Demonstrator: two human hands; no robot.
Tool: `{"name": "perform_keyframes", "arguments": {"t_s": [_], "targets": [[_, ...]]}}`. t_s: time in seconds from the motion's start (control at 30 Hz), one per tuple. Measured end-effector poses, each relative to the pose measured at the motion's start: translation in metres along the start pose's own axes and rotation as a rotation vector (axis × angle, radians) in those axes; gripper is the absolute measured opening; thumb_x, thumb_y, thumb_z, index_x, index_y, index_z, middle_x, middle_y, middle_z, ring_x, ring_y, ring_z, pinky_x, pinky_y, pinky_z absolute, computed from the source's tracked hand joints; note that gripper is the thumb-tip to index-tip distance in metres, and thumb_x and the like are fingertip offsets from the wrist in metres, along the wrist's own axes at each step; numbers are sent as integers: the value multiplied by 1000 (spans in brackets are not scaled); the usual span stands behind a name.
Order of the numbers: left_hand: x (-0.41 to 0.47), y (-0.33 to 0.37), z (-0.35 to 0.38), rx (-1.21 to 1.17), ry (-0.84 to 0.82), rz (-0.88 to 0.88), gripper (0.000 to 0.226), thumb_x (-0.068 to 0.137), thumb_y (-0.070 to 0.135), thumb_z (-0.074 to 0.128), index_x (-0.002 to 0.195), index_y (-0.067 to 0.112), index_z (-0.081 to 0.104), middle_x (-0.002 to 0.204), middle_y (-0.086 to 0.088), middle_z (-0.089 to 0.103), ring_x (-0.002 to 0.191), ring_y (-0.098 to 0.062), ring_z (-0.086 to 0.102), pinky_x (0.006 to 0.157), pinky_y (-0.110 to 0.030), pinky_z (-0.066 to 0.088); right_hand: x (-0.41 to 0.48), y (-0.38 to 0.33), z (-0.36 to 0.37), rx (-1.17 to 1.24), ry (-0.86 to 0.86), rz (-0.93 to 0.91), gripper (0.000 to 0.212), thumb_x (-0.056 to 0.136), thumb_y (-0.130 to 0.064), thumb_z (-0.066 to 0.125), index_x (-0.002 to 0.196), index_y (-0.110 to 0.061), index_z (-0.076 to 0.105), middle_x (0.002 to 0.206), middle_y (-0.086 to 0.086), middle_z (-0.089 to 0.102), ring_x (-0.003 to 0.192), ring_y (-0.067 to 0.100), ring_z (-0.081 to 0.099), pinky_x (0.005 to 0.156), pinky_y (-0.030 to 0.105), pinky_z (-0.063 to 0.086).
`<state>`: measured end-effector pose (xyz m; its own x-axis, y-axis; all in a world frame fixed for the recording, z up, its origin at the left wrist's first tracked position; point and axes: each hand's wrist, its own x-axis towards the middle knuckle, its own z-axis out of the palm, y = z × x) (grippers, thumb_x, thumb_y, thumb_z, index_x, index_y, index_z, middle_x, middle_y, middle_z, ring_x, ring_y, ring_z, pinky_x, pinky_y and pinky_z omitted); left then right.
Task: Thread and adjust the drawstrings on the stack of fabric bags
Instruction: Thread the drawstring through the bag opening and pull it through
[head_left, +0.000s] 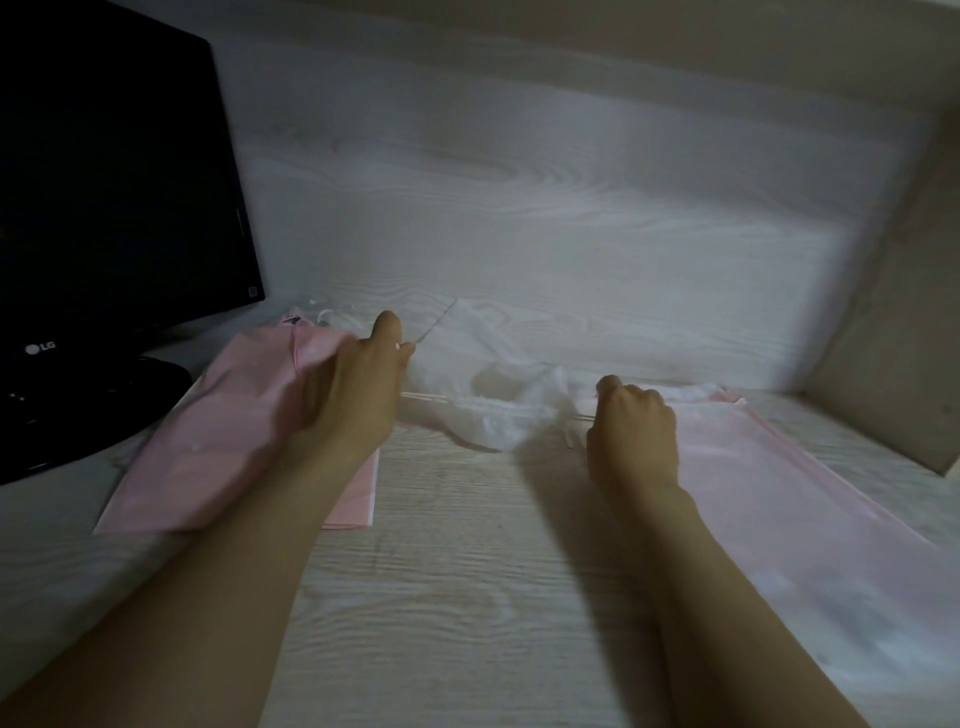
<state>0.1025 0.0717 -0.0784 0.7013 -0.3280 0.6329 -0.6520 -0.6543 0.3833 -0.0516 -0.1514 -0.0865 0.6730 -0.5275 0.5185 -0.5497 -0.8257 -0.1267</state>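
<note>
Observed from the head view: both bare forearms extended forward over a pale wood-grain desk (441, 597). Motion blur reduced detail throughout.

The left hand (353, 389) lay over the far right corner of a flat pile of pink fabric bags (218, 447), which rested on the desk to the left, just beside the monitor's base. The thumb pointed up and the fingers were bent. A thin pale strand (436, 322) ran from the fingertips up and to the right across the desk. Whether the fingers actually pinched it could not be determined.

The right hand (634, 436) was curled tight at the top left edge of a single pink bag (769, 478), which lay flat on the right side of the desk and stretched toward the near right. A thin white drawstring (574, 415) led into that hand from the left, and the hand appeared to grip it.

Between the hands sat a crumpled heap of white material (493, 374), touching the top edge of the right-hand bag. Its nature could not be made out.

A black LG monitor (114, 182) stood at the far left, screen dark. A pale wood-grain back panel (519, 182) rose behind the desk, and a beige side panel (893, 312) closed off the right.
</note>
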Motion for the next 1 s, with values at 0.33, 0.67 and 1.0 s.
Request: {"name": "perform_keyframes", "arguments": {"t_s": [0.33,0.67,1.0], "targets": [[-13,14,-6,178,-149,32,50,106,48,41,71,16,59,92,-7,59,73,-28,56,62,-34,38,-5,-14,9,338,134,32,15,100,-28,50,111,-18,52,79,2,65,89,31,56,79,39,26],[-7,12,11,-30,-19,-44,58,104,33,48,50,14,40,59,-5,41,58,-30,50,57,-34,32,-2,-17,6,337,215,58,49,99,-54,57,67,-18,66,65,-5,61,87,26,45,80,38,24],[-1,4,1,265,155,-208,46,108,33,43,103,4,79,118,-23,64,109,-43,61,94,-46,41,3,-12,4,268,260,246,46,104,-49,50,82,-13,68,82,8,68,97,36,51,80,40,22]]}}
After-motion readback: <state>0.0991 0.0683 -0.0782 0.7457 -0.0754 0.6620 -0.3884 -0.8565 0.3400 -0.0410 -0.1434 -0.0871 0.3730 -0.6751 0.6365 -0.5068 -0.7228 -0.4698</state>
